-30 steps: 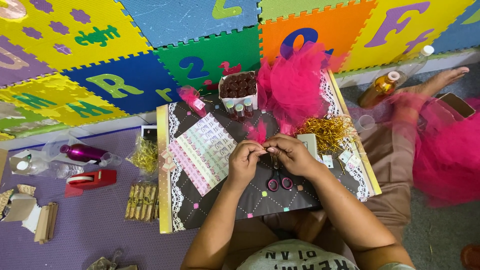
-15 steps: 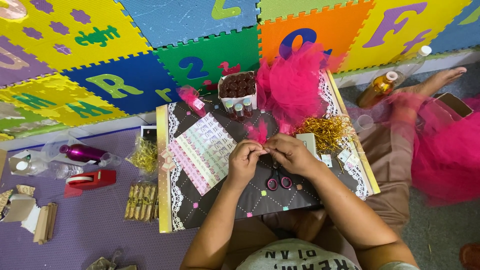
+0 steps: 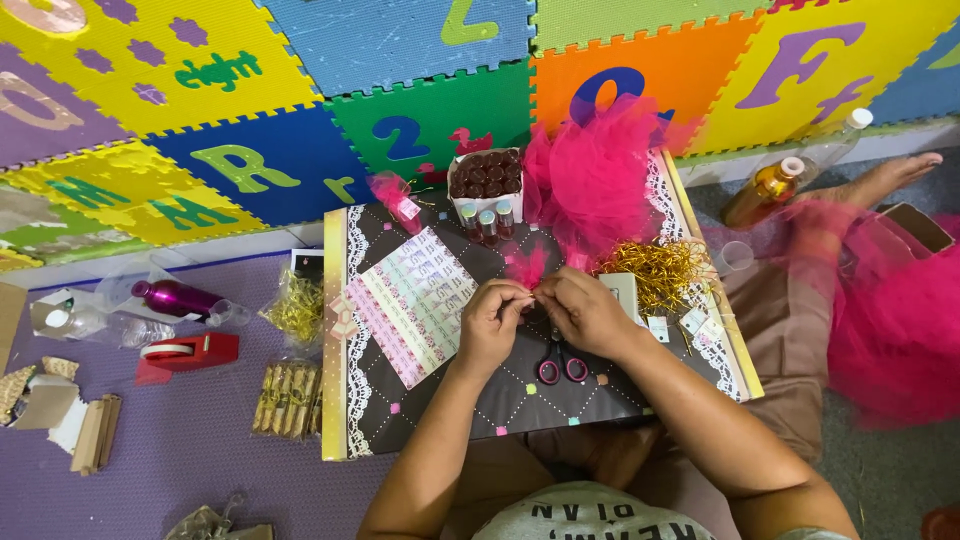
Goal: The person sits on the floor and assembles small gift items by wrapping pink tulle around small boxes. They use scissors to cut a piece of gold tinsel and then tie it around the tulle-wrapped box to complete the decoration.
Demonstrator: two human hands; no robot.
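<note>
A white box at the worktop's far edge is holding brown pieces. Left hand and right hand are meeting mid-worktop, each grip pinching the pink tuft.

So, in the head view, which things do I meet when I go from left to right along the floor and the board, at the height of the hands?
Purple bottle → red tape dispenser → patterned paper → left hand → right hand → gold shred → pink tulle.

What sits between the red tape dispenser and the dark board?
In the head view, a clear packet of gold-wrapped sticks lies between the red tape dispenser and the dark board.
</note>
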